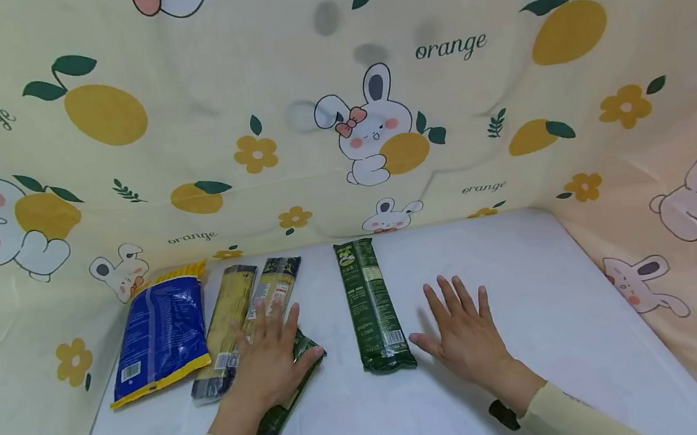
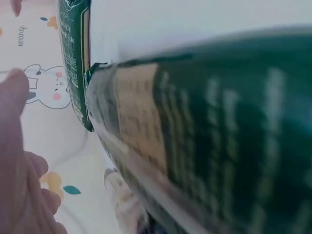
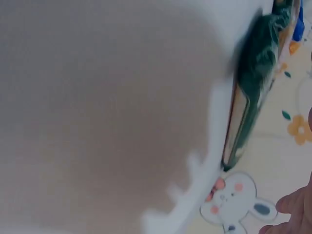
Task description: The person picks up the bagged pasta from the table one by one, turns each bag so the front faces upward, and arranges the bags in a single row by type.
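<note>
My left hand (image 1: 269, 364), fingers straight and spread, is above a long green spaghetti pack (image 1: 271, 430) lying aslant and partly hidden by the hand and sleeve. In the left wrist view that green pack (image 2: 219, 131) looms large and blurred. Two clear packs of yellow long pasta, one wider (image 1: 228, 310) and one narrower (image 1: 277, 278), lie just beyond the left fingers. A second green spaghetti pack (image 1: 370, 310) lies lengthwise between the hands. To its right, my right hand (image 1: 467, 341) is spread with straight fingers and holds nothing; the thumb is near the pack's lower end.
A blue bag with yellow ends (image 1: 159, 338) lies at the table's left side. The white table (image 1: 528, 275) meets a patterned cloth (image 1: 275, 58) at its back and sides. A dark strap (image 1: 503, 415) shows at the right wrist.
</note>
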Motion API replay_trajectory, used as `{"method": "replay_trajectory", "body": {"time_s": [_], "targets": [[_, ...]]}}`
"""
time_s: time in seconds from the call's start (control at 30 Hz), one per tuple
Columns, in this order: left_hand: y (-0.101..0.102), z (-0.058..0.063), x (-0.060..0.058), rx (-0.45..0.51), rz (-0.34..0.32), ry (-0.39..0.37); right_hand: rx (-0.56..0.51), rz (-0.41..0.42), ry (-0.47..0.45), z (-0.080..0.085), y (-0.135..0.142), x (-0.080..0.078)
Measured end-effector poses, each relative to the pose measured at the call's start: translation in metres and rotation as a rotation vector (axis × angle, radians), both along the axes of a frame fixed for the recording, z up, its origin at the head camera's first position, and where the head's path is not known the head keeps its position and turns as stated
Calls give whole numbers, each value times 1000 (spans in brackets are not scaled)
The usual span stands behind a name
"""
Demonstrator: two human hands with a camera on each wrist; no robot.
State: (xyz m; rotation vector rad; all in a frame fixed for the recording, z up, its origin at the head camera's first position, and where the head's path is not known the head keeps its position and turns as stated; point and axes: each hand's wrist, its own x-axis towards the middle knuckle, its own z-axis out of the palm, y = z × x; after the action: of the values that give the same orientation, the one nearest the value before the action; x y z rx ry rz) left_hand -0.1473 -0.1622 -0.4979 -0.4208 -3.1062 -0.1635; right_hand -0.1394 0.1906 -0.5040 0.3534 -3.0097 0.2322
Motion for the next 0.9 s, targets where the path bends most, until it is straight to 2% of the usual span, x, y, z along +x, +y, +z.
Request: {"method": "replay_trajectory", "body": {"time_s": [0.23, 0.43, 0.7, 0.9], "targets": [[27, -8, -16, -8, -61, 5, 28, 76, -4, -12, -23, 3], [60, -15, -34, -14, -117, 5, -15, 148, -79, -18, -44, 7], [92, -17, -54, 21, -179, -103, 30, 202, -198, -22, -56, 12], [100, -21, -61, 9, -227, -156, 56, 210, -199, -22, -57, 15]]}}
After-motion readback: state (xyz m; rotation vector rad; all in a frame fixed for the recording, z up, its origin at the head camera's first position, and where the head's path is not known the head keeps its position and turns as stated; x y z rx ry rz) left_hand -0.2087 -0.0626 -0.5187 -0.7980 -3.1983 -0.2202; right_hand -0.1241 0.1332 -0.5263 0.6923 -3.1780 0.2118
